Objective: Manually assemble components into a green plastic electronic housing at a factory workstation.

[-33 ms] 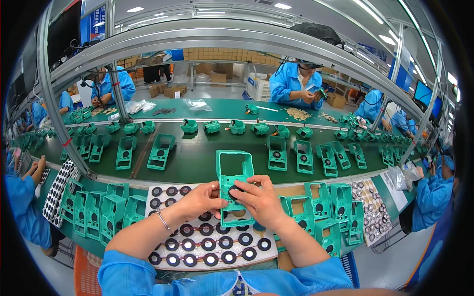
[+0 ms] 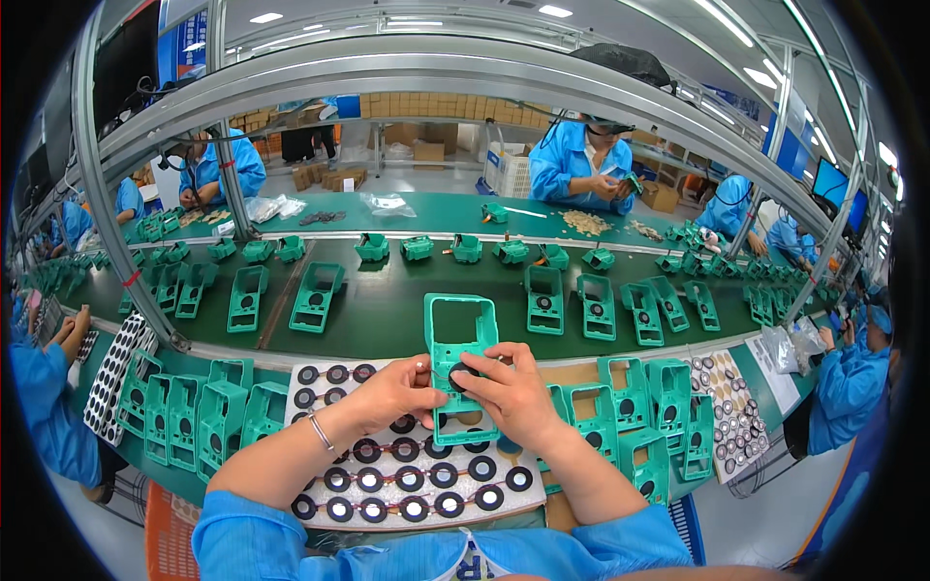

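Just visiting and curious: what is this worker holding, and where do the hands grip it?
A green plastic housing, upright, gripped at its lower half: left hand on its left edge, right hand on its right, fingers over a black ring.

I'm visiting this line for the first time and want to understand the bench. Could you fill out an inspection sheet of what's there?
Surface: dark green conveyor belt beyond a crowded near bench.
Job's things: green plastic housing held upright in both hands; a black ring part pressed at its middle.
Clutter: white sheet of black rings under the hands; rows of green housings at left and at right; more housings lying on the belt.
Fingers: left hand grips the housing's left edge; right hand covers its lower right, fingers on the ring.
Cables: nothing seen on the bench.
Surroundings: co-workers in blue coats, aluminium frame rails, stacked cartons behind.
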`<state>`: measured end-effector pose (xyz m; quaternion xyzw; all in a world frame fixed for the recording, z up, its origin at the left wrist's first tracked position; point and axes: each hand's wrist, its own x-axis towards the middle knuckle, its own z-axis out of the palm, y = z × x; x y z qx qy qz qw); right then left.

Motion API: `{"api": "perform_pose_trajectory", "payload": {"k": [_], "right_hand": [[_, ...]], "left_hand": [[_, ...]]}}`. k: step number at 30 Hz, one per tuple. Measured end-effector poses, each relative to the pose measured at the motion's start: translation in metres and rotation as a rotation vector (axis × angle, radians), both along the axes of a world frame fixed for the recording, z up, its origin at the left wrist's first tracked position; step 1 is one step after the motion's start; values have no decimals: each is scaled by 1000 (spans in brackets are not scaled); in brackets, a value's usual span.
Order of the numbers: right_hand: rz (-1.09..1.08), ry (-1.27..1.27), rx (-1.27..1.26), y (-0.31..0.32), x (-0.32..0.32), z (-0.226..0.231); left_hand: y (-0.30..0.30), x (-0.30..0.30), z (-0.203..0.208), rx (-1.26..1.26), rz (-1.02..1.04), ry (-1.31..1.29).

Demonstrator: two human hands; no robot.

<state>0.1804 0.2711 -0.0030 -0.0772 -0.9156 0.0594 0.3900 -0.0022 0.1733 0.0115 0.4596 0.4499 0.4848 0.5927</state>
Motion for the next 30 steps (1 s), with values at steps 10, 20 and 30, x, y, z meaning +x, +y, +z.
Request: {"api": "perform_pose_trajectory", "payload": {"k": [10,20,30], "right_hand": [[0,228,-214,2,5,4],[346,107,-1406,8,-2,-16],[18,462,-962,36,6,-7]], "left_hand": [[-2,3,-1,11,1,-12],[-13,23,1,197,118,508],[58,-43,3,-129,242,113]]}}
